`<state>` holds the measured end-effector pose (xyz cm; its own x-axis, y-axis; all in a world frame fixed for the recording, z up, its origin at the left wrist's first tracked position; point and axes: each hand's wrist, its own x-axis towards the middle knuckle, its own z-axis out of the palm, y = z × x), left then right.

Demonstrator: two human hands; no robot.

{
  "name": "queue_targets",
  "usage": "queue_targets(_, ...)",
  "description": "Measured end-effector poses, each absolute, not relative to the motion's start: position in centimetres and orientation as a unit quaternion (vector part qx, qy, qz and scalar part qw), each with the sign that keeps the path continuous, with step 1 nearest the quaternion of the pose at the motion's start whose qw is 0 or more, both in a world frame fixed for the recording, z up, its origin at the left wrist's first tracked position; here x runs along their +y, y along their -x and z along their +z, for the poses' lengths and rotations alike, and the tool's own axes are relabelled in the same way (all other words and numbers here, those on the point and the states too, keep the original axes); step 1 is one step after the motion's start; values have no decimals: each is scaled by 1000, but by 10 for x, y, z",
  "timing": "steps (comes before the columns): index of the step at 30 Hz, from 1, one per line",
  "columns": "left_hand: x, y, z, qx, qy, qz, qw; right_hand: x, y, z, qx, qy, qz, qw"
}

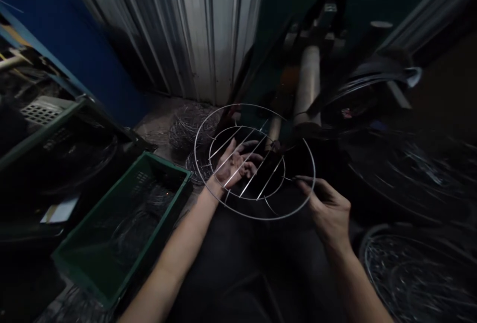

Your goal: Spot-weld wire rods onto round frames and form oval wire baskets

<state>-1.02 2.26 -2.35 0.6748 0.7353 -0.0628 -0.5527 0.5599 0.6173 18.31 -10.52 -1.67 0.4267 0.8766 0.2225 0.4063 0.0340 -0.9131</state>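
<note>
A ribbed, pale grey corrugated metal wall (194, 25) closes the back of a dim workshop, and a smooth blue panel (74, 40) runs off to the left. On the right, a dark machine with a dull upright metal cylinder (308, 79) rises above blurred stacks of round wire rings (410, 179), with another stack (417, 273) in the lower right corner. Lower left, a rectangular green plastic crate (167, 164) sits on the floor, holding thin wire pieces too dark to make out. A loose tangle of grey wire (186, 126) lies on the floor at the foot of the wall, beyond the crate.

At the centre, a person holds a round grille of thin bright steel wire (270, 178) in the air over their lap, tilted towards the camera. It has an outer ring, a smaller inner ring and straight parallel bars crossing both.

The left hand (236, 164) lies behind the grille, palm up and open, with the fingers loosely spread. The bars cross over the palm and the outer ring touches the wrist. The right hand (330, 211) comes in from the lower right, thumb and forefinger pinched closed on the wire at the grille's right side. The other fingers are curled under. Both forearms are bare.
</note>
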Motion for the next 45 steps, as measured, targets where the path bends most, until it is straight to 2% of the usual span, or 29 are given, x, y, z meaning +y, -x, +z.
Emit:
queue_targets(7,6,-2,-22,172,-316,473,804,-72,-188,-30,-416,664,153,602)
queue_targets(14,-6,-14,-23,194,-284,568,748,-34,-194,-27,-452,662,119,586)
queue_targets(29,3,-16,-23,203,-285,592,726,-11,-196,-25,-488,646,112,576)
queue_targets(35,8,-9,-29,234,-277,536,762,-7,-195,-20,-490,630,133,588)
queue_targets(38,11,-10,-28,247,-309,503,769,-28,-202,-16,-506,629,148,572)
queue_targets(43,4,-18,-25,270,-313,513,753,-91,-204,-17,-557,632,220,492)
queue_targets(45,0,-20,-25,285,-317,524,737,-99,-200,-20,-532,645,212,506)
